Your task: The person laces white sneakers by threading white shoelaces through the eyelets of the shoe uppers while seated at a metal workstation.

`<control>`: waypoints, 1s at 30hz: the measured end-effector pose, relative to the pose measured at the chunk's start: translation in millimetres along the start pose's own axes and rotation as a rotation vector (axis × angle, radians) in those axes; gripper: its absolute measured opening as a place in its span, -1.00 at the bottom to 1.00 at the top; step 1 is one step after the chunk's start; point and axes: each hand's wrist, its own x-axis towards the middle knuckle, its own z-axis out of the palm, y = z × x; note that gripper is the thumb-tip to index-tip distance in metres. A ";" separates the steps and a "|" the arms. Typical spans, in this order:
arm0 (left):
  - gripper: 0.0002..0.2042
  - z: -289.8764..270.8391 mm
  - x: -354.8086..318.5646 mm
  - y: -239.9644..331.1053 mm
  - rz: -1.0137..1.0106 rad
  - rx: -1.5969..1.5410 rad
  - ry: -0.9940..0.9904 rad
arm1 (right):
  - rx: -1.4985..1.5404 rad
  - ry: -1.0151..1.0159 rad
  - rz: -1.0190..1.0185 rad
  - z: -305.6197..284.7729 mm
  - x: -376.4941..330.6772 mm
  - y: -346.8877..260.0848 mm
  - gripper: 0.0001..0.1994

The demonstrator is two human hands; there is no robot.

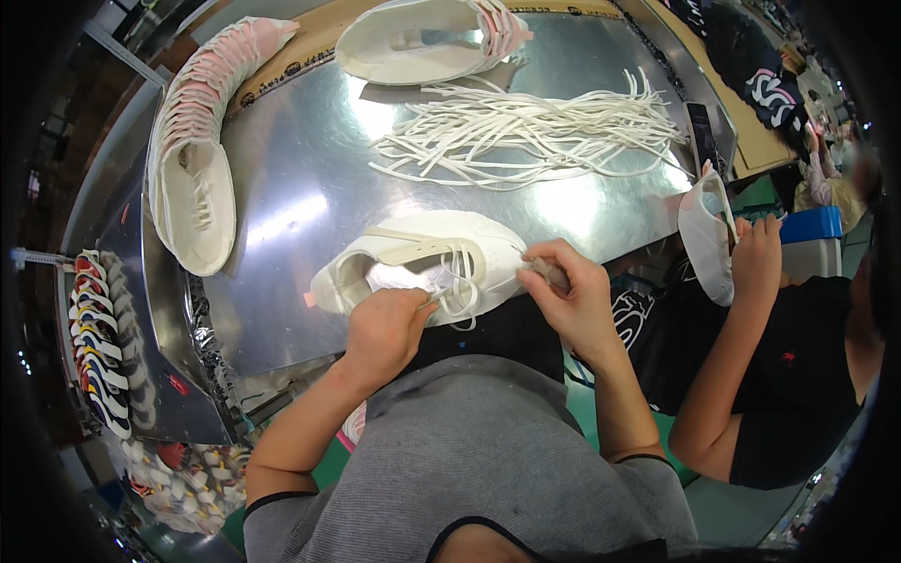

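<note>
In front of me a white shoe upper (422, 249) lies on its side at the table's near edge, toe to the right, with a pale pink tab at the heel. A white shoelace (458, 281) hangs in loose loops from its eyelets. My left hand (383, 330) pinches the upper's near edge beside the loops; its fingertips are partly hidden. At the toe, my right hand (572, 293) is closed, thumb and forefinger together against the upper. Whatever sits in that right pinch is too small to make out.
Loose white laces (535, 131) lie in a heap on the metal table (282, 319). Nested uppers (192, 188) curve along the left, and another stack (422, 42) lies at the back. On the right, a co-worker's hand (758, 258) holds a white upper (706, 239). Colourful shoe parts (99, 338) stand far left.
</note>
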 end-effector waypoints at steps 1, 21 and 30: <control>-0.81 1.1 -0.5 0.7 0.002 -0.003 0.001 | 0.053 -0.115 0.040 -2.5 4.0 -22.4 -0.84; -0.58 -18.2 7.9 -1.4 -0.076 -0.173 -0.228 | 0.534 -0.166 0.065 28.0 68.4 -24.0 -0.79; -0.44 -15.9 17.8 0.1 -0.744 -0.513 -0.123 | 0.451 -0.334 0.050 81.5 47.5 -3.4 -0.88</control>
